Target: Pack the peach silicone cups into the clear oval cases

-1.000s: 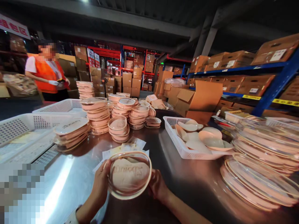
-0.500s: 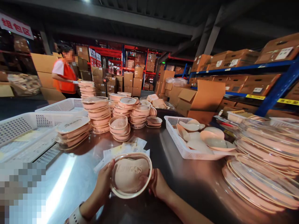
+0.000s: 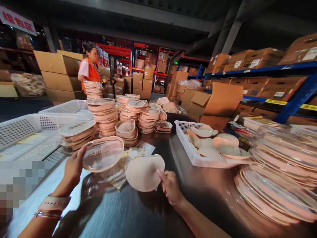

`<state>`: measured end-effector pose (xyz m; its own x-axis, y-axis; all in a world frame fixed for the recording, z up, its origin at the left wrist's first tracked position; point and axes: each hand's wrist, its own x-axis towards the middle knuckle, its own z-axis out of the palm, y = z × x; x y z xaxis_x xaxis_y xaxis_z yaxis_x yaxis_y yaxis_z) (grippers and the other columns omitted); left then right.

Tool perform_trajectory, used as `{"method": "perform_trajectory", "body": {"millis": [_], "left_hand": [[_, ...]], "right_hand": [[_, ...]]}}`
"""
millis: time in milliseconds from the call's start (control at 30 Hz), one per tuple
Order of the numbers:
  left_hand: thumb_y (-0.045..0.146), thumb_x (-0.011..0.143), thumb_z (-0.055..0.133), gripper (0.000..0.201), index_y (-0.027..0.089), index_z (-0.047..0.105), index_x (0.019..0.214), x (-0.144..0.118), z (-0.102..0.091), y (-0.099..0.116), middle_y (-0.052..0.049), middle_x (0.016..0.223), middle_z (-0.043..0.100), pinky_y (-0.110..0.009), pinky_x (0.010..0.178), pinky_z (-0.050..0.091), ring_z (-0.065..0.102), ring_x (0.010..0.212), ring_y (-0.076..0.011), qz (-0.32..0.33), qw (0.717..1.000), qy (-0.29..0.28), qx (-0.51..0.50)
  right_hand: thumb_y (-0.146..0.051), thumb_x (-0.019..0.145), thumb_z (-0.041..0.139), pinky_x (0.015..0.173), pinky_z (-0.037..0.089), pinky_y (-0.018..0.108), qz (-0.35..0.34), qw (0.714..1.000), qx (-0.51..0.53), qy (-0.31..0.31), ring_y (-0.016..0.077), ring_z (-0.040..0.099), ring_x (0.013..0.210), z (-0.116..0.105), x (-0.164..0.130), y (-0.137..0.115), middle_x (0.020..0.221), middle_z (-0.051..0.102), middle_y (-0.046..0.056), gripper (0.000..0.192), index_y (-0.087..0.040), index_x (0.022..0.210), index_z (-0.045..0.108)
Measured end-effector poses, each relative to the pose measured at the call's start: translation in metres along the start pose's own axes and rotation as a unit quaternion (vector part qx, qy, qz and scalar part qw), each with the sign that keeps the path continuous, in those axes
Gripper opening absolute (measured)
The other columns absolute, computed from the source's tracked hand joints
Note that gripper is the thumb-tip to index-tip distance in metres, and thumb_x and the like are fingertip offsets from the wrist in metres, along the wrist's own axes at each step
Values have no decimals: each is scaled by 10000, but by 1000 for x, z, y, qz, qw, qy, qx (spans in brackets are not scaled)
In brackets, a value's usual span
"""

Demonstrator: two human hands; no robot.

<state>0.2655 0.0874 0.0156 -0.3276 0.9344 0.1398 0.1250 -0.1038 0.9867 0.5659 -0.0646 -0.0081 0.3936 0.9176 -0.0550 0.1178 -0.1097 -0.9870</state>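
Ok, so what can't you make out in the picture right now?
All in the head view:
- Papers: partly hidden by the clear lid and pad.
- Pad in the right hand: reverse side faces away.
- Near-left basket: cut off by the left edge.
- Rightmost cases: cut off by the right edge.
- Red-lettered sign: blurred.

Taking the basket [image 3: 192,153] of cups as your mark, the banner [image 3: 17,20] far behind it to the left bears red characters, seemingly "组包区", the first blurred. Left of the basket, the top case [image 3: 78,128] of the nearest stack carries dark script, apparently "Beauty", its start unclear. Also left of it, the lid [image 3: 103,154] in your left hand [image 3: 74,165] shows lettering you can only partly make out. Behind the basket to the right, the yellow strips [image 3: 275,102] and carton labels [image 3: 254,63] are too blurred to read.
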Motion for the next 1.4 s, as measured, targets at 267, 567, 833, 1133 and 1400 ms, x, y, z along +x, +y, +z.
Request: {"method": "perform_trajectory", "body": {"millis": [267,567,833,1133,1400], "left_hand": [[330,744,786,814,312,403,1462,-73,42,-32,-154,1546,407,-535,1103,417,399,1410,-358,438,801,-362,187],[451,851,616,538,268,578,1355,-100,56,-39,-129,1440,560,-529,1124,396,484,1349,-354,281,897,-340,-5],[393,803,706,217,185,683,857,-104,64,-11,-31,720,745,-306,628,604,736,724,-241,-159,939,-127,-278],[256,1006,378,256,143,602,1057,-92,63,1,-102,726,766,-231,440,556,732,582,-187,-323,882,-73,-336],[273,1045,282,325,183,573,930,-72,44,25,6,595,705,-181,487,583,678,464,-107,-382,846,-48,-369]], "right_hand": [[-896,568,563,300,147,186,8,999,17,-41,31,244,271,7,-2,7,316,346,-90,694,-216,534,426],[-750,479,802,381,417,196,49,969,100,-222,123,589,457,12,1,18,648,649,14,768,-144,881,554],[-506,640,815,485,514,251,16,992,102,-76,146,643,651,3,17,31,1050,619,42,834,-230,1303,389],[-362,859,659,1143,342,475,-471,788,-322,-232,282,429,1378,9,-5,46,1441,527,108,567,-284,1393,482],[-302,934,575,1195,257,466,-448,645,-448,-427,223,391,1424,-1,0,39,1458,540,78,411,-241,1340,563]]}}
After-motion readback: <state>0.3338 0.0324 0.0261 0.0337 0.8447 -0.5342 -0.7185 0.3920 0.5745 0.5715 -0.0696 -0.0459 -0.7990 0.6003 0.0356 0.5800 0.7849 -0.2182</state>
